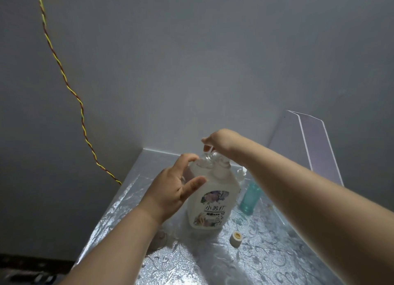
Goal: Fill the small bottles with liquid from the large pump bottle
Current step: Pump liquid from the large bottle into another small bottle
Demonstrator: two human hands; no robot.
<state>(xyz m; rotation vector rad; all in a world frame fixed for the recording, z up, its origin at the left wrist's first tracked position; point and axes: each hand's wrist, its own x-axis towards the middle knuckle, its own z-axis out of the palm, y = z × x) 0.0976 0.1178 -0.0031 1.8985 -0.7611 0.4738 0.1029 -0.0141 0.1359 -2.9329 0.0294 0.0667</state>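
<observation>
Left hand (172, 188) up at the shoulder of the large pump bottle (213, 203), fingers and thumb curled round a small clear bottle (202, 163), glassy, blurred, pressed right against the big one's neck. Right hand (219, 139) arched over from above, wrist bent sharply, fingertips closed down on the white pump head (211, 150), with much of that grip hidden behind the wrist. Hands close together, one on each side of the neck, not touching.

Between the two forearms, upright on the table: the large pump bottle, milky translucent plastic, flat-faced with sloping shoulders, and a label of pale flowers and Chinese characters on the front.

Just beside it to the right, partly under the right forearm, a teal bottle (250, 197), small, translucent, round-bodied, standing. Behind that, a bit of white pump top (242, 173), mostly hidden. Near the big bottle's front right corner, a stubby white cap (235, 239), cylindrical, yellowish inside.

Underneath it all, a silvery tablecloth (277, 252), shiny and embossed with curling floral scrolls. Far right, a clear rigid sheet (315, 144) leaning at the wall. Far left, a twisted yellow-and-red cord (64, 77) down the plain grey wall to the table's back edge.
</observation>
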